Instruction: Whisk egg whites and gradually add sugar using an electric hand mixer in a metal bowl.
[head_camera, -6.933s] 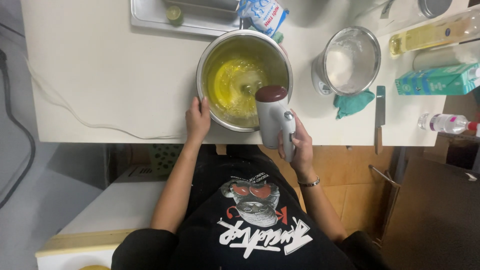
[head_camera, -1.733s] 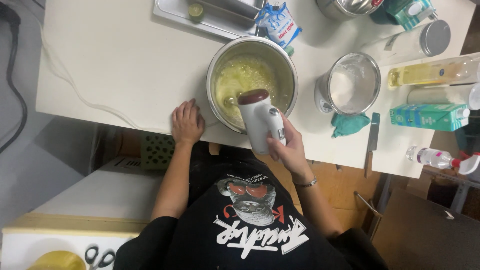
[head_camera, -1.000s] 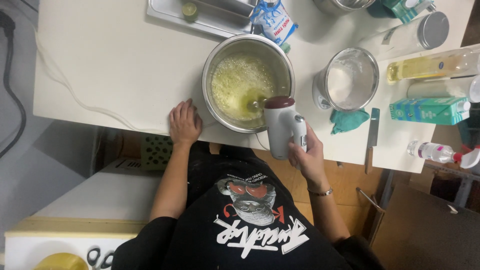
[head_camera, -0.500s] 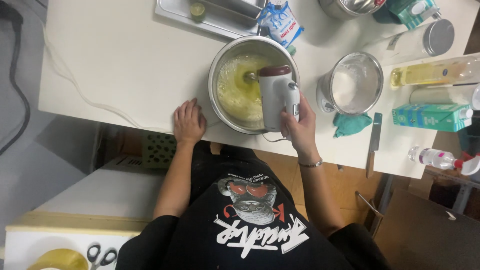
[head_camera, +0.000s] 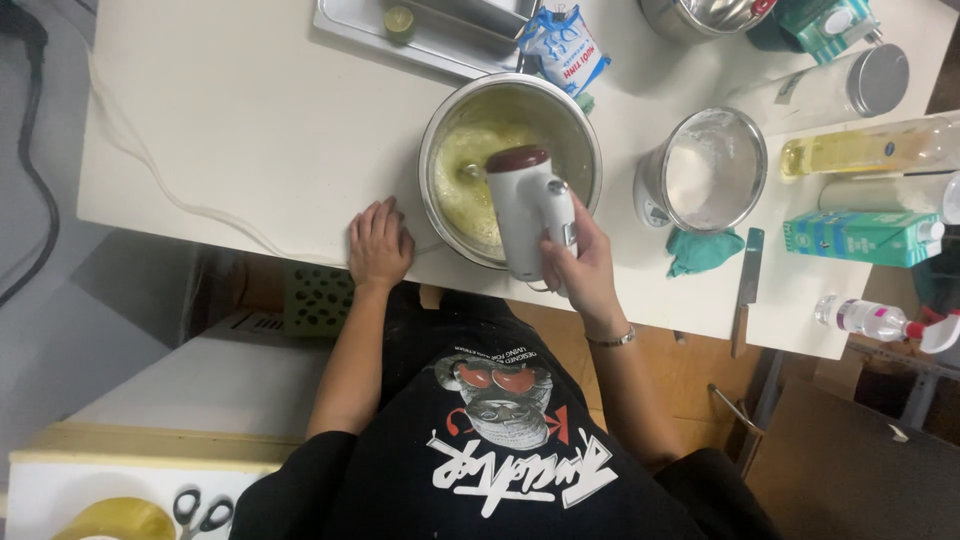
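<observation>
My right hand grips a white hand mixer with a dark red end, held over a large steel bowl of pale yellow batter. The beaters reach down into the batter and are mostly hidden by the mixer body. My left hand lies flat on the white table at its near edge, just left of the bowl, holding nothing.
A smaller steel bowl with white powder stands right of the big bowl, a teal cloth and a knife near it. Bottles, a teal carton and a jar crowd the right side. A metal tray sits behind. A white cord crosses the table.
My right hand has swung the mixer around over the bowl, from its near rim toward the middle. My left hand slid off the bowl's side and rests on the table.
</observation>
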